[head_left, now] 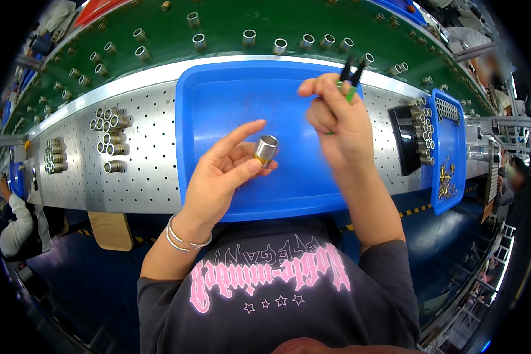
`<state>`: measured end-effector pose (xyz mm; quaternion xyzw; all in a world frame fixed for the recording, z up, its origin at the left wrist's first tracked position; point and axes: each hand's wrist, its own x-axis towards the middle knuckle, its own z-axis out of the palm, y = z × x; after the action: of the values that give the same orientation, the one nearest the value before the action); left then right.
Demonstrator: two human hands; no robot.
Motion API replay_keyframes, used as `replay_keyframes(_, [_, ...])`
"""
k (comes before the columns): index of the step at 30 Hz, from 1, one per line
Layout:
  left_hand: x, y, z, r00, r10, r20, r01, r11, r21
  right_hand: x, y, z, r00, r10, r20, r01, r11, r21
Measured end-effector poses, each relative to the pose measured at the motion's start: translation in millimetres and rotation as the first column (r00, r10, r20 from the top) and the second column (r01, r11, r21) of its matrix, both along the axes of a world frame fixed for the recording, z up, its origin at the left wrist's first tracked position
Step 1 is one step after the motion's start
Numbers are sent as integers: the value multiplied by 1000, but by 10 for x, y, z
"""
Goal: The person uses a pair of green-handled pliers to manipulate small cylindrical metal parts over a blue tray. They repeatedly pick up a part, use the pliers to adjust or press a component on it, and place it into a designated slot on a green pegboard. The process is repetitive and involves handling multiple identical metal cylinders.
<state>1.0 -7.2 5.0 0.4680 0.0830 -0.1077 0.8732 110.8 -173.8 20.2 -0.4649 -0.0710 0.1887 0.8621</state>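
Note:
Between the fingers and thumb of my left hand [224,174] is a short metal sleeve [265,148], silvery with a yellowish lower band. Its open round end faces up, above the blue tray [248,215]. My right hand [343,121] is raised over the tray's right side, closed around a two-pronged green-and-black hand tool [350,81] that looks like pliers. The black prongs point up and away from me, spread apart. The fist hides most of the tool. Sleeve and tool are well apart.
Similar sleeves [109,133] stand grouped on the perforated metal table [150,171] at left. More sleeves [249,37] sit along the green conveyor [224,20] beyond. At right are a black bin [403,140] and a blue tray [438,197] holding small brass-coloured parts [447,182].

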Motion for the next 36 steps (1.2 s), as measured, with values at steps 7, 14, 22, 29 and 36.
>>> replay_keyframes(7, [27, 33, 11, 995, 81, -63, -88, 989, -120, -149, -154, 153, 945, 72, 319, -111, 988, 108])
replay_keyframes(14, [37, 20, 4, 992, 97, -83, -109, 982, -155, -211, -162, 240, 891, 95, 444, -158, 982, 108])
replay_keyframes(22, [35, 28, -11, 991, 91, -97, -105, 983, -148, -277, -167, 336, 874, 96, 476, -154, 984, 84])
replay_keyframes(29, [42, 10, -50, 991, 108, -80, -118, 984, -137, -251, -144, 354, 879, 114, 462, -154, 987, 50])
replay_keyframes(36, [47, 32, -44, 992, 113, -61, -119, 987, -106, -240, -70, 371, 874, 133, 467, -187, 980, 70])
